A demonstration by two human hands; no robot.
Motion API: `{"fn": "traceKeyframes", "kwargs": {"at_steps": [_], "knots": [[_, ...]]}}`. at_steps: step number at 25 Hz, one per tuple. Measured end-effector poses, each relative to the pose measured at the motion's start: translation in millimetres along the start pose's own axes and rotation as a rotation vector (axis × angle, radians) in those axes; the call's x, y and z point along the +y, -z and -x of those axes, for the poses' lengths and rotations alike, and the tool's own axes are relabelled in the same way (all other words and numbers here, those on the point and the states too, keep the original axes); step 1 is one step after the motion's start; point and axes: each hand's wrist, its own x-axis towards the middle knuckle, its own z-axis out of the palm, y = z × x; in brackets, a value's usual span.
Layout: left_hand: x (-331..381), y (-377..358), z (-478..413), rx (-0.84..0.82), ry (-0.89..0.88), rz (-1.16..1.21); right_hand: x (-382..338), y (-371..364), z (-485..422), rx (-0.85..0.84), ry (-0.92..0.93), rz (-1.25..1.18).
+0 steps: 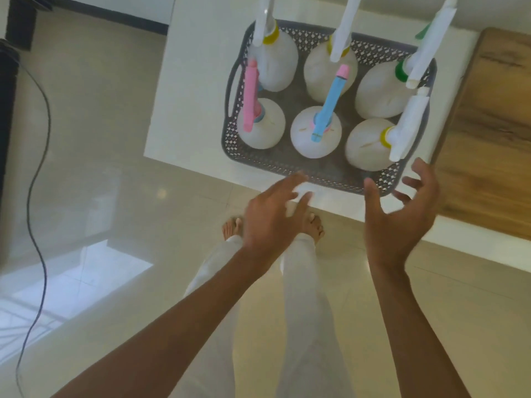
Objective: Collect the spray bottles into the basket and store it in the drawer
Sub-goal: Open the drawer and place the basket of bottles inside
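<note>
A grey perforated basket (pixel 290 165) stands on a white counter (pixel 184 110), near its front edge. Several white spray bottles stand upright inside it, among them one with a pink trigger head (pixel 250 99), one with a blue head (pixel 330 103) and one with a white head and yellow collar (pixel 409 124). My left hand (pixel 271 219) hovers just in front of the basket's near rim, fingers spread, holding nothing. My right hand (pixel 402 214) is open by the basket's near right corner, fingers curved beside the rim; whether it touches is unclear.
A wooden board (pixel 488 124) lies on the counter right of the basket. A black cable (pixel 37 173) runs across the glossy tiled floor at the left. My legs and bare feet (pixel 313 225) stand close to the counter's front.
</note>
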Motion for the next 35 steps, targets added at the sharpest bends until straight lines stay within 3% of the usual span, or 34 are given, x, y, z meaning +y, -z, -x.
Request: {"fn": "traceKeyframes", "kwargs": {"at_steps": [2,6,9,11,13,18,25,28,31,35], "knots": [[-47.4,39.0,16.2,0.128,0.09,0.153,-0.2,0.6,28.2,0.041,0.008,0.006],[-177.8,112.9,5.2,0.356,0.23,-0.079,-5.6,-18.3,87.3,0.019,0.033,0.029],[-258.8,140.9,-27.6,0.264,0.485,-0.041,-11.2,-46.2,125.2,-0.049,0.059,0.04],[-290.7,146.1,-49.5,0.096,0.497,0.083,-9.3,-66.5,144.4,-0.118,0.073,0.072],[-307.2,147.2,-66.6,-0.021,0.464,0.205,-3.9,-85.6,158.4,-0.186,0.069,0.111],[-320.9,137.3,-67.8,0.036,0.412,0.395,11.8,-113.8,161.5,-0.301,0.074,0.279],[-316.9,141.9,-50.8,-0.095,0.364,0.247,18.7,-120.1,158.0,-0.453,0.155,0.658],[-301.9,130.7,-33.9,-0.048,0.395,0.036,26.9,-120.9,171.0,-0.528,0.18,0.824],[-275.4,105.4,-4.2,0.039,0.154,-0.312,34.2,-123.2,181.4,-0.563,0.174,0.903],[-245.3,60.5,20.5,-0.295,-0.31,-0.588,45.5,-119.6,195.6,-0.602,0.144,0.943]]}}
